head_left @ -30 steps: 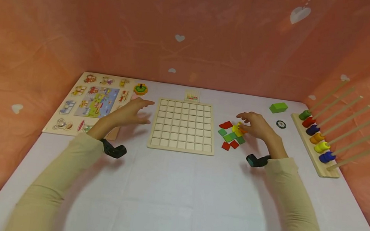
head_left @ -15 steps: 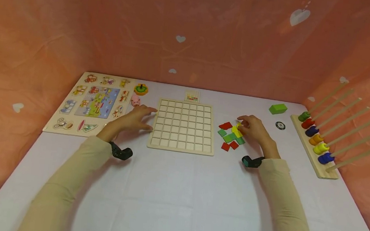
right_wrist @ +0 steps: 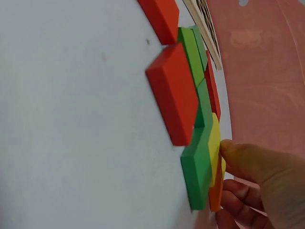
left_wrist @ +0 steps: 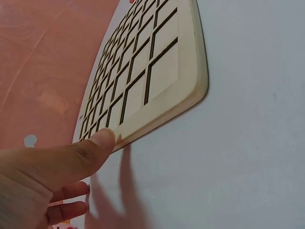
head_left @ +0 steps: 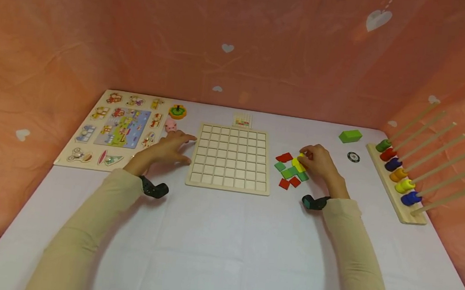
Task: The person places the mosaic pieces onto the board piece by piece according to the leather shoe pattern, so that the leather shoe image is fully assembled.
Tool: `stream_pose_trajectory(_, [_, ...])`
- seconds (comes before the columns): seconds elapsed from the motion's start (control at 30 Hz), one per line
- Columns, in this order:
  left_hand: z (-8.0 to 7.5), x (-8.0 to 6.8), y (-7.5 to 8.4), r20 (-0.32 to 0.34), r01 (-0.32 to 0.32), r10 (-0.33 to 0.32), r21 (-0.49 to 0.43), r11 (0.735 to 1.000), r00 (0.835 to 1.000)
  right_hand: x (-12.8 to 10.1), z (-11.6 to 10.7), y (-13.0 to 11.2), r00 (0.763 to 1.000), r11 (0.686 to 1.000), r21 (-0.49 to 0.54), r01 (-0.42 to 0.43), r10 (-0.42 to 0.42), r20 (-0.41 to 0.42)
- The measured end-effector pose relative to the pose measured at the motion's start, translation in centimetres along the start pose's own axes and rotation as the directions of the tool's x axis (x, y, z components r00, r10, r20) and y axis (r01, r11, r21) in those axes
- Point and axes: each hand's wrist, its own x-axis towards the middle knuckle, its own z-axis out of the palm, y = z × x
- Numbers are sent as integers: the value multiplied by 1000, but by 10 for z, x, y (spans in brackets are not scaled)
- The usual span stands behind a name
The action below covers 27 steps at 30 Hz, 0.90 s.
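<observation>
A wooden grid board (head_left: 230, 158) with empty square cells lies mid-table. My left hand (head_left: 173, 146) rests flat at its left edge, fingers straight; in the left wrist view the thumb (left_wrist: 102, 140) touches the board's rim (left_wrist: 157, 109). Right of the board lies a heap of red, green, yellow and orange tiles (head_left: 291, 169). My right hand (head_left: 309, 160) curls over the heap's far side and pinches a yellow tile (head_left: 298, 163). In the right wrist view the thumb (right_wrist: 238, 152) presses that yellow tile (right_wrist: 214, 140), beside a green tile (right_wrist: 195, 167) and a red tile (right_wrist: 174, 90).
An animal peg puzzle (head_left: 111, 127) lies at far left, with a pink pig (head_left: 170, 125) and a ring toy (head_left: 177, 111) beside it. A small card (head_left: 242, 120) sits behind the board. A green block (head_left: 350, 136), a black disc (head_left: 353, 156) and a rod rack with coloured beads (head_left: 399, 181) are at right.
My left hand has come down and right onto the board's left edge. My right hand's fingers, spread a second ago, have curled onto the yellow tile.
</observation>
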Motion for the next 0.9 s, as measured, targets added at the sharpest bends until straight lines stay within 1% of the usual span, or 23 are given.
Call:
stream_pose_trajectory(0.17, [2,2,0,5,0,0,7,1000,1000,0,1,0,999,999,21,-42,42,1])
stream_pose_trajectory(0.3, [3,4,1,11,14,-14,17,1000,1000,-1,2,0,998,994,89,-61,62,-13])
stream_pose_trajectory(0.4, [4,5,2,11,20,-20,22,1000,1000,0,5,1,995,987,152,-44,56,-79])
stream_pose_trajectory(0.5, [5,5,2,12,24,-24,28,999,1000,1,9,-3,985,976,218,-12,49,-164])
stream_pose_trajectory(0.63, [5,5,1,10,27,-28,32,999,1000,4,14,-18,975,935,355,-17,94,-201])
stream_pose_trajectory(0.73, [6,5,0,8,27,-28,35,999,1000,7,20,-35,976,912,411,13,77,-203])
stream_pose_trajectory(0.8, [6,5,-1,4,26,-26,36,999,1000,10,25,-45,978,907,417,60,32,-208])
stream_pose_trajectory(0.9, [7,5,-2,0,23,-23,34,999,1000,14,33,-61,981,888,446,112,-27,-192])
